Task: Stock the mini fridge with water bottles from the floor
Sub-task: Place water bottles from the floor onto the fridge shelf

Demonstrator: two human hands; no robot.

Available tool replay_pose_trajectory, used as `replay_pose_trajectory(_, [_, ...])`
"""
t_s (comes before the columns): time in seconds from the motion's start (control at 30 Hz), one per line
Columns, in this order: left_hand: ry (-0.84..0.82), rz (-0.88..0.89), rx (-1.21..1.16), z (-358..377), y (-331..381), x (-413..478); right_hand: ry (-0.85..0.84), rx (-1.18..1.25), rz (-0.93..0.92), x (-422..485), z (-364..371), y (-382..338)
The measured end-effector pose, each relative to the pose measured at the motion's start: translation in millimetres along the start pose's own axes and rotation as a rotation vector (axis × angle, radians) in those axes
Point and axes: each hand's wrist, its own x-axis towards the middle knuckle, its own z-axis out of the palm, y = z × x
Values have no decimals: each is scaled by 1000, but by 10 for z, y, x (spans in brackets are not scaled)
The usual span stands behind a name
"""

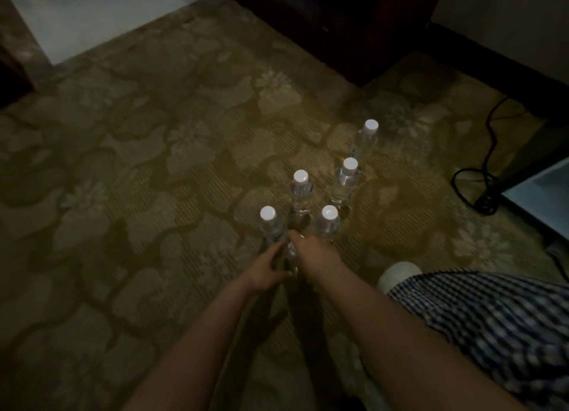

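A sixth water bottle (291, 253), barely visible, upright on the carpet (154, 164) at 6 o'clock of five capped bottles (301, 192), is clasped between left hand (267, 269) and right hand (311, 252), fingers curled round it, both equally near.

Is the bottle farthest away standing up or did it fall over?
Standing up. The farthest water bottle has its white cap on top and its base on the carpet.

Obscured: bottle between hands

Bottle (291, 252) mostly covered by both hands (311, 253) — cap unseen, grip unclear; fridge (545, 195) cut off at right edge — dim.
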Motion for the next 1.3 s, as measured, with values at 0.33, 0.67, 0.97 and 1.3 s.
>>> replay_pose_trajectory(0.33, [5, -11, -131, 208, -180, -42, 70, 165, -52, -133, -52, 117])
replay_pose_trajectory(0.67, [241, 103, -393, 449, 111, -249, -79, 92, -169, -372, -769, -125])
replay_pose_trajectory(0.97, [152, 331, -275, 341, 1168, -304, 131, 256, -103, -1011, -1676, 246])
replay_pose_trajectory(1.3, [5, 484, -191, 564, 2428, -450, 443, 302, -97, -1791, -2304, 969])
